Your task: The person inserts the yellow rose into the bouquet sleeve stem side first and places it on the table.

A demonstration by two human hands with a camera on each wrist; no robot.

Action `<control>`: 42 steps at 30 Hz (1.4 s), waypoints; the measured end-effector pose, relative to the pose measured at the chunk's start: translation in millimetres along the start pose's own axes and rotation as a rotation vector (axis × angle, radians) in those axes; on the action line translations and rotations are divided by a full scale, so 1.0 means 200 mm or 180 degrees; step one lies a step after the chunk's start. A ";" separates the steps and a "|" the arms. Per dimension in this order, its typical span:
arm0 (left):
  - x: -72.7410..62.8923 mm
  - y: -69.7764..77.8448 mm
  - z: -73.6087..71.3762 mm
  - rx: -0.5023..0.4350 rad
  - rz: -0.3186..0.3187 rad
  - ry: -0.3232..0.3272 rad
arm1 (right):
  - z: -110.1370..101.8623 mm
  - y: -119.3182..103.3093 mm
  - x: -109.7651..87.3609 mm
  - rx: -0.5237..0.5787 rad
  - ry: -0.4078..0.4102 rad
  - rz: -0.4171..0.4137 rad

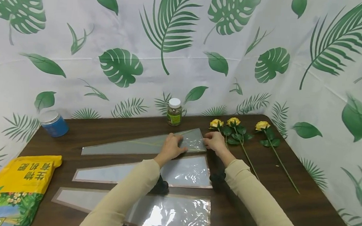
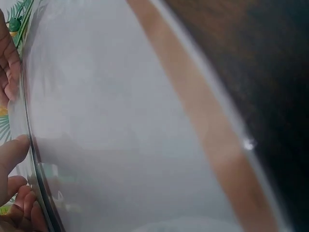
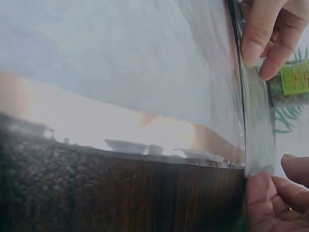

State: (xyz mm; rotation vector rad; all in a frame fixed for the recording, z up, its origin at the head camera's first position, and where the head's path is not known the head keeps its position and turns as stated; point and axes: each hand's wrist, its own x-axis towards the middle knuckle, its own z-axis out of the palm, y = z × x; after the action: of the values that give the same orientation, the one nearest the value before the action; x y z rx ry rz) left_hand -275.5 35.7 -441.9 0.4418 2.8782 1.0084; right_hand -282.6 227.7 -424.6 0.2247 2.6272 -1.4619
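Observation:
My left hand point(image 1: 172, 146) rests with thumb and fingers spread on a tapered clear plastic flower sleeve point(image 1: 140, 146), the farthest of several laid across the table. At its wide right end, the fingertips of my right hand point(image 1: 216, 142) pinch the edge. In the right wrist view, that sleeve point(image 3: 259, 123) lies between both hands, a finger right at its end. Closer to me lies a second sleeve point(image 1: 187, 172) with a pinkish-brown border, and a larger one point(image 1: 173, 211) in front, glossy with reflections. My forearms cover parts of both.
Three yellow roses point(image 1: 262, 125) with long green stems lie at the right. A white-lidded jar point(image 1: 174, 113) with a green label stands behind the sleeves. At far left is a blue tub point(image 1: 55, 126); nearer, a yellow fertilizer bag point(image 1: 26, 175). A leaf-print sheet point(image 1: 177, 80) hangs behind the table.

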 end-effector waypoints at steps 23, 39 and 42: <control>0.01 0.08 0.04 -0.1047 -0.0695 0.0518 | 0.06 0.02 0.03 0.0979 -0.0162 -0.0033; 0.00 0.13 0.07 -0.1101 -0.1036 0.0723 | 0.12 0.02 0.04 0.1223 -0.0086 -0.0037; 0.00 0.14 0.08 -0.1104 -0.1056 0.0765 | 0.12 0.03 0.04 0.1255 -0.0053 -0.0008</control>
State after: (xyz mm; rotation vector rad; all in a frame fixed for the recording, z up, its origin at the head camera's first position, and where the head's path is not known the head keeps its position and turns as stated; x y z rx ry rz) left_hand -267.2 65.9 -437.4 -0.1851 2.7435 1.5350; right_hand -287.9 209.7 -443.3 0.2436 2.3013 -1.9612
